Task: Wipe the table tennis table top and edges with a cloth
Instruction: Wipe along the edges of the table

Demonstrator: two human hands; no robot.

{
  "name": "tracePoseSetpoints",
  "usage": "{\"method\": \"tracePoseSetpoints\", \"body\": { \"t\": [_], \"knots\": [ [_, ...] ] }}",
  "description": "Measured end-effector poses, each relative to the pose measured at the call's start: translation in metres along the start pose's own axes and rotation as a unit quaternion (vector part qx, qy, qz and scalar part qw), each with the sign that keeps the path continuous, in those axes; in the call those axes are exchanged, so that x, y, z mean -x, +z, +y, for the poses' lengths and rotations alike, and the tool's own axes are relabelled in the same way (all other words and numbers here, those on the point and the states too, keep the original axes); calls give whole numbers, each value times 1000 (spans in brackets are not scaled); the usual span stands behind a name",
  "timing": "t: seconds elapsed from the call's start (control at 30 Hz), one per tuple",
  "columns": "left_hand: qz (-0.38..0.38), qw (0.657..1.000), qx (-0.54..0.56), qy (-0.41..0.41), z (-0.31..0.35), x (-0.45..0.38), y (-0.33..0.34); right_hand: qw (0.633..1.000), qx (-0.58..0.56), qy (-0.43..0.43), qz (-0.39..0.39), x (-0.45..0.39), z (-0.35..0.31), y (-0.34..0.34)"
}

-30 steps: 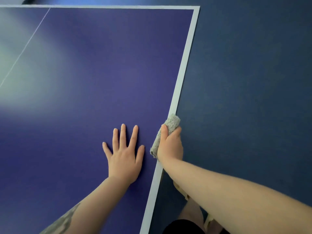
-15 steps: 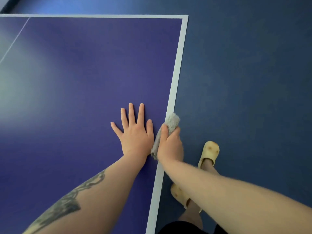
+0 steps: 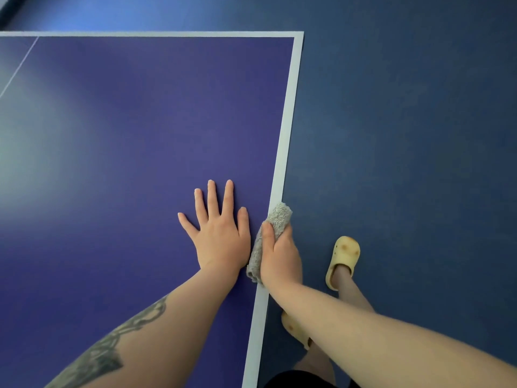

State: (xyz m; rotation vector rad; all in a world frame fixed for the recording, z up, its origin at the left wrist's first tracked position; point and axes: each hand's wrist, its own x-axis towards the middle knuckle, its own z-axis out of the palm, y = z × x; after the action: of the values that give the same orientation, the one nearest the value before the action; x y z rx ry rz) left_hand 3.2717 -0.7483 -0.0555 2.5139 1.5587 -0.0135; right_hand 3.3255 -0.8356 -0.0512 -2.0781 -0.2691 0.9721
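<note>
Purple bench (image 3: 126,163), table tennis top, white border stripe (image 3: 282,175) along right side and far end. Thin white centre line (image 3: 19,65) at far left, running diagonally. Pale glare patch on left part of surface.

Left hand (image 3: 221,242) flat on bench top, palm down, fingers (image 3: 211,197) straight and spread wide, holding nothing. Sits just inside white stripe, thumb side nearest the cloth, close beside it. Dark tattoo (image 3: 109,348) on left forearm.

Right hand (image 3: 279,256) at right edge of bench, gripping grey cloth (image 3: 275,219). Thumb laid over top of cloth, other fingers wrapped down over the bench edge, out of sight. Cloth bunched, fuzzy texture, draped on the white stripe and folded over the side; one end pokes out ahead of the hand, other end trails behind toward the wrist. Cloth touching bench at the edge, roughly halfway along visible right side.

Right forearm crossing from lower right corner.

Below bench edge: dark blue floor (image 3: 405,135). Yellow clog (image 3: 342,260) on one foot, right of the hand, toe pointing away. Second yellow clog (image 3: 293,330) partly hidden under right forearm, near bench edge. Bare lower legs visible. Dark garment hem (image 3: 296,380) at bottom of view.
</note>
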Motion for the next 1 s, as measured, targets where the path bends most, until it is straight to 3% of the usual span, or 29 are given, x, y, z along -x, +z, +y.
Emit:
{"method": "tracePoseSetpoints", "body": {
  "t": [0.23, 0.43, 0.63, 0.73, 0.87, 1.0],
  "knots": [
    [-3, 1000, -4, 1, -1, -1, 0, 999, -23, 26, 7, -50, -30, -9],
    [-1, 1000, -9, -5, 0, -2, 3, 1000, 3, 20, -6, -5, -6, -1],
    [-55, 996, -68, 0, 4, -6, -7, 1000, -3, 16, 12, -57, -31, -7],
    [-73, 995, -61, 37, 9, -39, -14, 1000, -10, 21, 11, -40, -20, -4],
    [-46, 997, -22, 52, 26, -89, -13, 1000, -17, 22, -2, -14, -10, -2],
    [-25, 998, -8, 54, 28, -94, -9, 999, 4, 32, 21, -71, -44, -13]
  ]
}}
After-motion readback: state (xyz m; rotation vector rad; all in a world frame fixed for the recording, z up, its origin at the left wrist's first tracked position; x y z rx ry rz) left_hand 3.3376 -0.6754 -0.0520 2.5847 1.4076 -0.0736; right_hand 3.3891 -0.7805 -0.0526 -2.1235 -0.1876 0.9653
